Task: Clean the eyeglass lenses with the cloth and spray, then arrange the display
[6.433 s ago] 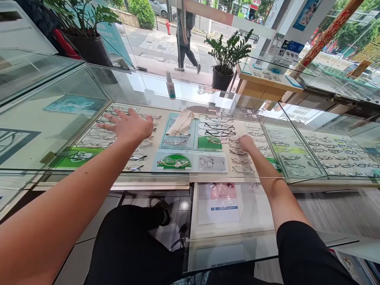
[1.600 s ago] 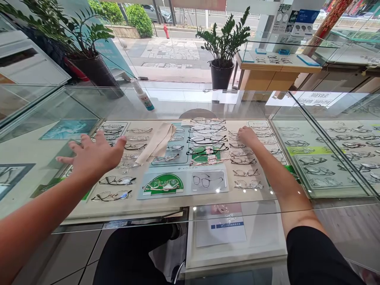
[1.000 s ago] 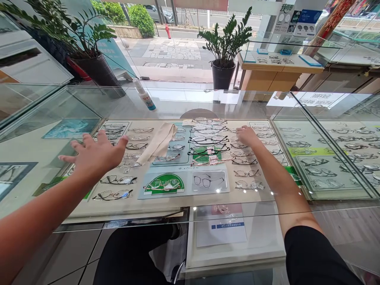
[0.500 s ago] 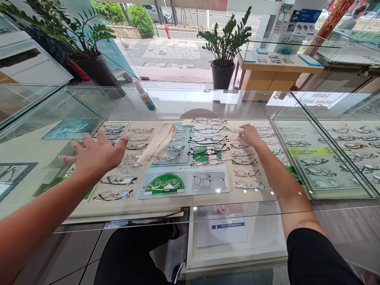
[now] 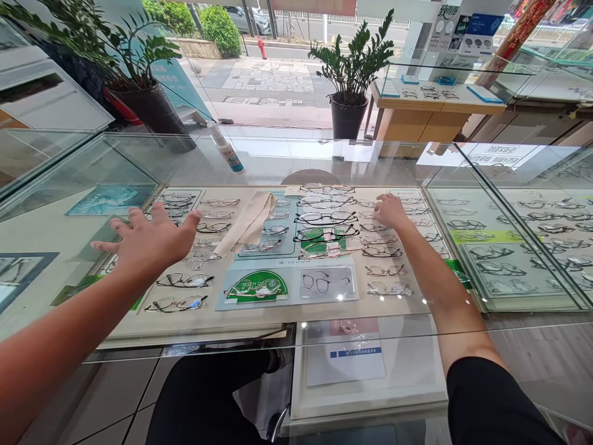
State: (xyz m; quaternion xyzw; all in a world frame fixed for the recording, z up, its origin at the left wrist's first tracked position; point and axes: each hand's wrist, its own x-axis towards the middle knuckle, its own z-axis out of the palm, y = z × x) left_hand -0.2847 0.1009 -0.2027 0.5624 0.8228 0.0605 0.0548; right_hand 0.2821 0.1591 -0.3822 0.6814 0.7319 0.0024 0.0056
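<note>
My left hand (image 5: pixel 151 238) is over the left part of the glass counter, fingers spread wide and nothing in them. Beside it, a beige cleaning cloth (image 5: pixel 248 224) lies across the glass. My right hand (image 5: pixel 390 210) is at the far right side of the middle section, near a column of eyeglasses (image 5: pixel 382 251). Its fingers are slightly bent and slightly apart, and no object shows in them. Between the hands, several eyeglasses (image 5: pixel 327 218) form a column, one behind another. Nearer me, a gold-rimmed pair (image 5: pixel 257 292) sits over a green half-round card.
A spray bottle (image 5: pixel 226 148) stands toward the counter's far edge. More eyeglasses fill the right-hand case (image 5: pixel 500 250). Below the counter's near edge is a pulled-out drawer (image 5: pixel 407 371). Potted plants (image 5: pixel 348 117) and a wooden display table (image 5: pixel 440 105) stand beyond.
Both hands keep almost the same place and pose. The view has shifted very slightly; the eyeglasses and the cloth stay where they were.
</note>
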